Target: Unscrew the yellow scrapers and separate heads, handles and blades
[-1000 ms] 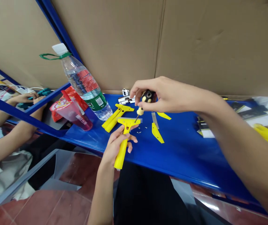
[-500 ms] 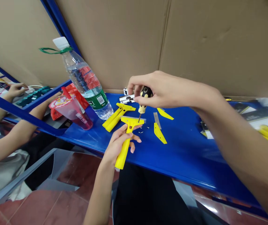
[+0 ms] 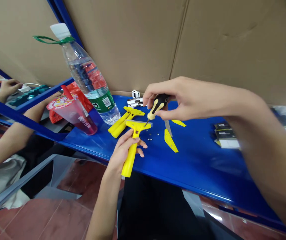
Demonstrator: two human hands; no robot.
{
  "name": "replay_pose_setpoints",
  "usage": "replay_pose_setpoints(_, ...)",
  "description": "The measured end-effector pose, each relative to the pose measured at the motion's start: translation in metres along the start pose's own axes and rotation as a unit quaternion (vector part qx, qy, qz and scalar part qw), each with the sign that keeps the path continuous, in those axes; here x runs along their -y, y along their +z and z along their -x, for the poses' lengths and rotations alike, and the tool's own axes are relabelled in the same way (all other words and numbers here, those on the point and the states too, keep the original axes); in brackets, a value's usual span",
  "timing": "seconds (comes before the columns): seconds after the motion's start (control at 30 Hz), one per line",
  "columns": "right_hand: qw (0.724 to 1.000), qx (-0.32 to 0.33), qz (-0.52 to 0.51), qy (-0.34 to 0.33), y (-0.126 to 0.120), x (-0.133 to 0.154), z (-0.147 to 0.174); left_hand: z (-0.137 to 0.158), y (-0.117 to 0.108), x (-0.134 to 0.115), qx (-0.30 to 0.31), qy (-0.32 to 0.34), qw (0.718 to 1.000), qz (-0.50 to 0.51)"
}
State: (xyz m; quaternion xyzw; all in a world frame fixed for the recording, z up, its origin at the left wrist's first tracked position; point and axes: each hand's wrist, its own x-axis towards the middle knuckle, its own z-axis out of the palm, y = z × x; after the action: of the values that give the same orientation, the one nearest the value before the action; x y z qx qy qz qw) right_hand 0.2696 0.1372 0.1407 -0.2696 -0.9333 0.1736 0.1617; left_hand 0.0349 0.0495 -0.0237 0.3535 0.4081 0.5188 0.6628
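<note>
My left hand (image 3: 124,148) grips a yellow scraper (image 3: 130,158) by its handle, with the wide head pointing away from me. A screwdriver (image 3: 157,106) with a black and cream handle is in my right hand (image 3: 175,98), tilted so that its tip meets the right end of the scraper's head. Beyond the head lie more yellow scrapers (image 3: 125,124). Several small screws (image 3: 150,139) are scattered just right of my left fingers. A yellow blade cover (image 3: 170,140), a metal blade (image 3: 168,127) and another yellow cover (image 3: 179,123) rest farther right.
A large water bottle (image 3: 90,76) and a pink cup (image 3: 76,115) stand on the left of the blue table (image 3: 195,160). White and black pieces (image 3: 135,100) lie at the back. Small black boxes (image 3: 224,133) sit at right. Another person's arms (image 3: 18,133) are beyond the blue frame.
The screwdriver has gone from nearly upright to tilted, its handle leaning right, as my right hand shifted right. The tip stays at the scraper's head. The whole view has shifted slightly.
</note>
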Motion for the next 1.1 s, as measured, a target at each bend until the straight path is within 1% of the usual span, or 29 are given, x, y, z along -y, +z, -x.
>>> replay_pose_setpoints(0.07, 1.0, -0.015, 0.016, -0.004, -0.0026, 0.0007, 0.0021, 0.0013, -0.0007, -0.0001, 0.008, -0.02, 1.0, 0.0)
replay_pose_setpoints(0.13, 0.999, -0.026, 0.022, -0.002, -0.0048, 0.0009, 0.0042, 0.0024, -0.0008, 0.0002, 0.008, -0.026, 1.0, 0.008)
replay_pose_setpoints(0.27, 1.0, -0.02, 0.002, 0.021, -0.0059, -0.0012, 0.0069, 0.0029, -0.001, 0.001, 0.013, -0.03, 0.999, 0.025)
replay_pose_setpoints(0.4, 0.998, -0.04, 0.028, 0.046, -0.0046, -0.0032, 0.0069, 0.0027, -0.0011, 0.0004, 0.02, -0.035, 0.999, 0.029)
replay_pose_setpoints(0.57, 0.999, -0.028, 0.009, 0.034, -0.0038, -0.0018, 0.0071, 0.0027, 0.0021, -0.0018, 0.001, -0.011, 0.999, 0.043)
replay_pose_setpoints(0.7, 0.998, -0.04, 0.028, 0.029, -0.0039, -0.0028, 0.0069, 0.0024, 0.0049, -0.0028, 0.02, -0.003, 0.999, 0.048)
replay_pose_setpoints(0.83, 0.999, -0.023, 0.033, -0.001, -0.0032, -0.004, 0.0064, 0.0018, 0.0043, -0.0015, 0.017, 0.008, 0.999, 0.048)
replay_pose_setpoints(0.9, 0.998, -0.031, 0.051, 0.012, -0.0027, -0.0034, 0.0065, 0.0013, 0.0026, -0.0003, 0.012, 0.007, 0.999, 0.045)
replay_pose_setpoints(1.0, 0.996, -0.053, 0.064, 0.04, -0.0029, -0.0028, 0.0074, 0.0006, -0.0009, 0.0015, 0.011, -0.01, 0.999, 0.037)
replay_pose_setpoints(1.1, 0.998, -0.04, 0.048, 0.02, -0.0035, -0.0053, 0.009, -0.0001, -0.0039, 0.0032, 0.014, -0.011, 0.999, 0.036)
